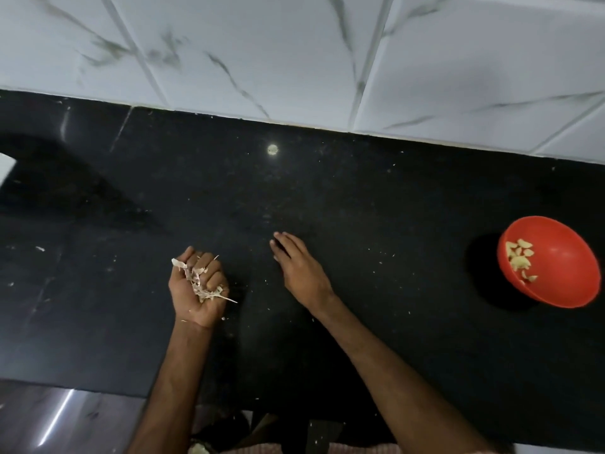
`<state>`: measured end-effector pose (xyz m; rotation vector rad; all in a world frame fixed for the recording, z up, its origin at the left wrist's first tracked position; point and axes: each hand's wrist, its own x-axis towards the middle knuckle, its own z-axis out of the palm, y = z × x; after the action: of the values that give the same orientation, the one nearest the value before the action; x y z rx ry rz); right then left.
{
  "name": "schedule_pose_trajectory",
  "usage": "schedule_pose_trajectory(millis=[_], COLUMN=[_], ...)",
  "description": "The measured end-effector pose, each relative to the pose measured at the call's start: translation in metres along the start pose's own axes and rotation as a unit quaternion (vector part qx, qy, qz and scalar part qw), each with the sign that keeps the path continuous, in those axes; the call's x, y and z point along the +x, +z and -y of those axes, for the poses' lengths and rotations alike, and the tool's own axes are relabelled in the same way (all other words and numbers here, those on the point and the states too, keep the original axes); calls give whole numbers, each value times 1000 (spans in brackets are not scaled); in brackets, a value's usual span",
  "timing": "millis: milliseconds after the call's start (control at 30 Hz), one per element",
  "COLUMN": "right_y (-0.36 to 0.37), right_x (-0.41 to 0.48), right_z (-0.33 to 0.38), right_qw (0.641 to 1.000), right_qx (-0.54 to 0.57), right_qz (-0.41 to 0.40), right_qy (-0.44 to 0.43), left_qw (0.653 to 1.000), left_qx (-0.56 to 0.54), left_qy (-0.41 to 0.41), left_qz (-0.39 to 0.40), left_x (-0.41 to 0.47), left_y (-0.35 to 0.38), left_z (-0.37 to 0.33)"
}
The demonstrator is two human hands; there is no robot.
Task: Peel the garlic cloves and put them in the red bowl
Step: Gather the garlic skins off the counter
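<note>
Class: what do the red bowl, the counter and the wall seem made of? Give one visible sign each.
Red bowl: likely plastic, matte, uniform colour, thin rim. Counter: probably polished black stone, speckled, glossy reflections. Wall: glazed marble-look tiles, grey veins, grout lines.

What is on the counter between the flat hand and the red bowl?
Between the right hand and red bowl, only black counter with tiny peel flecks, in the head view.

A glossy red plastic bowl (553, 267) held pale yellow peeled garlic cloves (520, 259); the speckled black stone counter (327, 191) met white grey-veined marble-patterned wall tiles (262, 54).
</note>
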<state>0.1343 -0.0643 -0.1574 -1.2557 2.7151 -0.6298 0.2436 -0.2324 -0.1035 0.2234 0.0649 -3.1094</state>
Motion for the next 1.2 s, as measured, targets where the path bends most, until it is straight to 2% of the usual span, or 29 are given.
schedule_pose_trajectory(millis=[167, 333, 500, 567, 600, 667, 700, 733, 800, 867, 933, 1033, 1133, 1200], right_y=[-23, -32, -43, -43, -44, -53, -60, -66, -72, -69, -62, -57, -60, -62], right_x=[-70, -107, -106, -100, -97, -84, -73, -62, -45, -38, -37, -36, -35, -38], right_z=[-17, -20, -17, -14, -10, 7, 19, 33, 56, 65, 63, 59, 64, 61], right_qw=[995, 995, 995, 994, 990, 955, 934, 923, 925, 949, 973, 979, 979, 980], right_qx=[-23, -7, 20, 64, 109, 226, 270, 292, 305, 266, 177, 93, 59, 46], right_qz=[-1, -25, -39, -67, -91, -159, -194, -217, -213, -166, -138, -143, -154, -174], right_qy=[-101, -94, -85, -52, -2, 110, 131, 125, 76, 5, -56, -110, -122, -89], left_qw=[1000, 999, 999, 998, 998, 998, 997, 995, 985, 976, 969, 966, 970, 975], left_qx=[1, -2, -15, -24, -22, -6, 6, 20, 60, 102, 142, 169, 148, 131], left_qy=[-16, -39, -50, -54, -54, -56, -51, -43, -7, 19, 18, -1, -4, -14], left_qz=[-4, 8, -8, -9, -11, -29, -55, -89, -162, -190, -204, -194, -191, -180], left_x=[9, 21, 30, 33, 34, 36, 37, 38, 39, 40, 44, 44, 41, 43], left_y=[-4, -8, -17, -22, -25, -28, -27, -26, -22, -18, -19, -23, -24, -17], left_z=[5, 15, 19, 19, 21, 27, 34, 40, 55, 65, 68, 67, 69, 72])
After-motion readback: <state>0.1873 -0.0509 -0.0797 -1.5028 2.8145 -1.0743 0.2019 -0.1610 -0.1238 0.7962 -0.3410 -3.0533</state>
